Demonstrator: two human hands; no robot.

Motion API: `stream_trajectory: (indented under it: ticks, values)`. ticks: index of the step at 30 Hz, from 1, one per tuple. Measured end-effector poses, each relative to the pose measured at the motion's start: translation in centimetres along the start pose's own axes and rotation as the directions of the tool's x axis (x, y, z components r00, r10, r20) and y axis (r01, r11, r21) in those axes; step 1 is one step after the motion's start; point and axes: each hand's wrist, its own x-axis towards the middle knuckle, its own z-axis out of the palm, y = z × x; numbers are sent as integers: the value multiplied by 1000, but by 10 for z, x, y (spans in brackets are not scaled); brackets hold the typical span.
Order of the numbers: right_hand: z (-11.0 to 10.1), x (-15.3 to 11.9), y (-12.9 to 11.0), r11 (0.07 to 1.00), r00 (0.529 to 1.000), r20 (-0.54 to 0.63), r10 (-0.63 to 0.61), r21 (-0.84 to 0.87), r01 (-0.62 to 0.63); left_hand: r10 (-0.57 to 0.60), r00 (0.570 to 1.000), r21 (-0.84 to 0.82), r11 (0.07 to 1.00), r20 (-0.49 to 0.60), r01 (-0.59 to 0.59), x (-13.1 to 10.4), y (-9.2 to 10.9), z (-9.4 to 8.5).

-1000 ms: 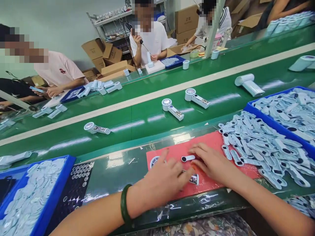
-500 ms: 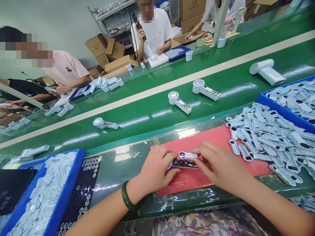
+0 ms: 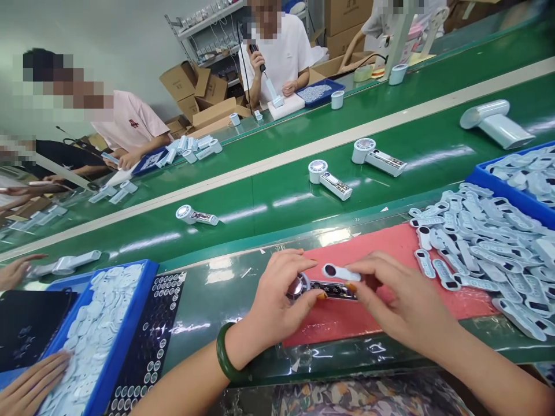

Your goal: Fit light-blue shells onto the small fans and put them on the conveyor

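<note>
A light-blue handheld fan (image 3: 299,286) lies on the red mat, its handle open with the dark circuit board (image 3: 333,289) exposed. My left hand (image 3: 284,289) curves around the fan's round head from the left, thumb near the start of the handle; the palm-side contact is hidden. My right hand (image 3: 390,289) pinches a light-blue handle cover (image 3: 340,271) with a dark oval window at one end. That cover is held just above the circuit board, apart from the handle. A heap of similar covers (image 3: 477,248) lies to the right of my right hand.
The red mat (image 3: 381,242) lies on the bench. Fans (image 3: 332,180) rest on the green conveyor (image 3: 243,231). Blue trays of parts (image 3: 150,277) stand left and right, beside a black sticker sheet (image 3: 145,346). A neighbour's hand (image 3: 39,375) touches the left tray. Co-workers (image 3: 277,63) sit opposite.
The cover in my right hand has lifted and turned slightly off the fan. My left fingers have spread, showing more of the fan head. A neighbour's hands have appeared at the left.
</note>
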Motion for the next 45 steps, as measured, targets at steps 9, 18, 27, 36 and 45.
stream_trajectory:
  ticks: [9,18,27,36,45]
  values:
    - [-7,7,26,967,996,-23,83,-240,-86,17,1000,50,999,4,-17,1,-2,-2]
    - [-12,-4,-14,993,996,-35,-79,-88,75,43,997,33,999,-57,-41,14,14,5]
    - [-9,-8,-19,986,988,-57,-142,-94,136,-71,997,-183,981,4,70,19,21,8]
    - [-7,-10,-18,999,999,-21,-24,46,25,-316,948,-304,908,-45,288,16,11,4]
    - [4,-11,-12,999,991,125,47,15,-50,20,997,154,988,76,-31,-7,-7,-14]
